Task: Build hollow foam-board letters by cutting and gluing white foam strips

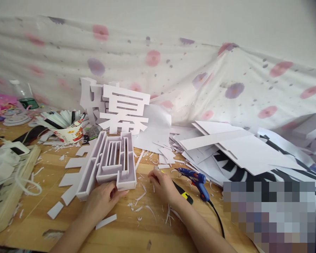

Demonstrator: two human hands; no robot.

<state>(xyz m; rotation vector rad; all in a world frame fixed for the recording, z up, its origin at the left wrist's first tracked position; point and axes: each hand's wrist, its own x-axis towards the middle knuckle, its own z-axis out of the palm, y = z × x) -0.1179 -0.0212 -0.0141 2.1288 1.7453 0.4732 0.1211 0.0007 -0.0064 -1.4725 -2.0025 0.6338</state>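
Observation:
A hollow white foam-board character (127, 185) with raised walls lies open side up on the wooden table. My left hand (105, 196) is at its near edge, fingers curled against the front wall, some hidden from sight. To the right, my right hand (163, 184) is low over the table with its fingers pinched together; what they hold, if anything, is too small to make out. A black and yellow utility knife (185, 195) lies partly behind that hand. Next to it rests a blue hot glue gun (197, 179) with a black cord.
Finished white characters (126, 109) stand behind, near a paper cup (68, 133) full of sticks and pens. White sheets (242, 147) are stacked at right. A power strip (13, 196) lies left. Foam scraps (139, 200) litter the tabletop.

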